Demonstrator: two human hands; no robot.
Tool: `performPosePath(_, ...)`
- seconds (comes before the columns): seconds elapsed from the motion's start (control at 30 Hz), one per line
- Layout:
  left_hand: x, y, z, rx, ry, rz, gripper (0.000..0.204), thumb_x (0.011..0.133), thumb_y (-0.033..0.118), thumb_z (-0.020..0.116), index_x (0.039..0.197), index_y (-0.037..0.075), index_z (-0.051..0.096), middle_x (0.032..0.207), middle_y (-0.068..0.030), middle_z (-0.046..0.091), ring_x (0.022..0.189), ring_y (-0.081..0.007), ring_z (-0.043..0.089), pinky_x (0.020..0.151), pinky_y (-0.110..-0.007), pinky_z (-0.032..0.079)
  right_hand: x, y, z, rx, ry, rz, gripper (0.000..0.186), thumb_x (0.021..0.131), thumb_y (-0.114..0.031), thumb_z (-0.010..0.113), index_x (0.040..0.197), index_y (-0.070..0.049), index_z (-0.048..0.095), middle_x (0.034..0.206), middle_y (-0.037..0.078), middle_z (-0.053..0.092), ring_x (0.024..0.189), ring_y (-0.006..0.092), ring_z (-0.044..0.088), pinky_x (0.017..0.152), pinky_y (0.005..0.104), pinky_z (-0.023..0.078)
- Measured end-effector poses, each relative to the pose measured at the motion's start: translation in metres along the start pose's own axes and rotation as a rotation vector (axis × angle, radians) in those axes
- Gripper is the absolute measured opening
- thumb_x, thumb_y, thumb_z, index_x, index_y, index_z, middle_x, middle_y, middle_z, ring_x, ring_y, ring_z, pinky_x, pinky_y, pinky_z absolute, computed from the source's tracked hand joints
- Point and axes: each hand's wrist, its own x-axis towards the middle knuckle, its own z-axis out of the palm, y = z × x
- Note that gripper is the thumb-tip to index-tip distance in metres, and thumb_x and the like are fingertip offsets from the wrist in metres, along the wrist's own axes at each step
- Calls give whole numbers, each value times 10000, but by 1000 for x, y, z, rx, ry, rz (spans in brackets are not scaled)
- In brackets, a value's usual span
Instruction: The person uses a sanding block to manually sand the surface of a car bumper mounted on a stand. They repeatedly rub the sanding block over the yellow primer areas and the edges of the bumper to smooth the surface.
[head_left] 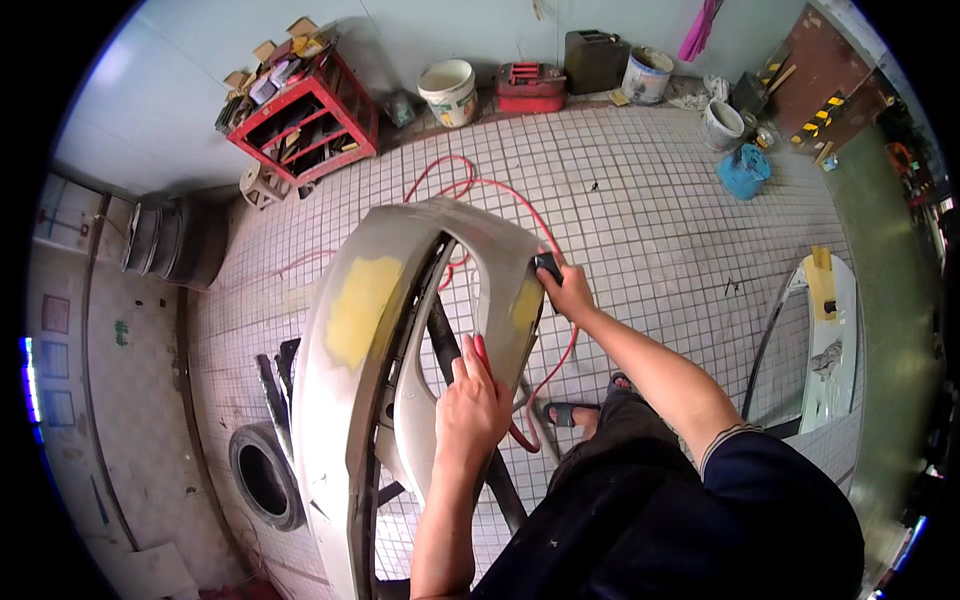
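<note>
A grey car bumper (322, 420) with yellow filler patches (364, 308) stands in front of me, propped up off the floor. My left hand (470, 408) is at the edge of its large opening, fingers stretched out. A red strip, seemingly part of the red hose (577, 345), shows along the thumb side; whether the hand grips it is hidden. My right hand (568, 292) is closed on a small black block (547, 266), pressed to the bumper's right side above a smaller yellow filler patch (525, 304).
The red hose loops over the tiled floor. A tyre (266, 478) lies left of the bumper. Along the far wall stand a red shelf cart (345, 110), a white bucket (447, 92), and a red toolbox (530, 88). A white panel (836, 345) lies at right; dark stand legs (505, 490) pass below.
</note>
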Motion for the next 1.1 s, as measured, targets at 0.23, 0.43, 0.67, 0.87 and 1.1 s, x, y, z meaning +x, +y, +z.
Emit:
performPosePath(0.23,-1,-4,-1,-5,-8,-42,779,958,236,573,1551,-186,295,1167,-330,626,830,-449,734,717,-512,621,-93,-101,-29,-50,-85,-389,582,879,-277,804,1446,-226,684,1560,172,575,949,368,594,921,438,491)
performPosePath(0.43,-5,2,-3,-60,-17,-9,824,949,192,578,1579,-191,210,1301,-363,584,1042,-471,685,881,-517,580,-17,-20,-9,23,-57,-32,460,964,-317,731,1398,-170,698,1294,221,719,968,444,672,868,489,531)
performPosePath(0.67,-17,2,-5,12,119,160,896,900,61,517,1663,-98,74,1707,-352,201,1579,-466,260,1292,-588,186,17,54,-53,-494,-29,52,333,1000,-400,669,1216,-156,740,1195,167,744,1037,435,703,907,536,577)
performPosePath(0.87,-11,9,3,279,-42,286,743,957,82,424,1652,-83,219,1724,-232,301,1614,-343,282,1311,-633,95,37,130,-198,-597,44,280,368,999,-408,687,1303,-205,730,1172,130,748,1041,408,722,899,534,584)
performPosePath(1.1,-15,41,58,613,153,174,656,994,108,458,1584,-145,324,1668,-319,340,1599,-427,281,1309,-578,196,22,316,-359,-491,321,502,411,1012,-484,664,1172,-116,753,1107,191,774,1043,424,728,871,517,574)
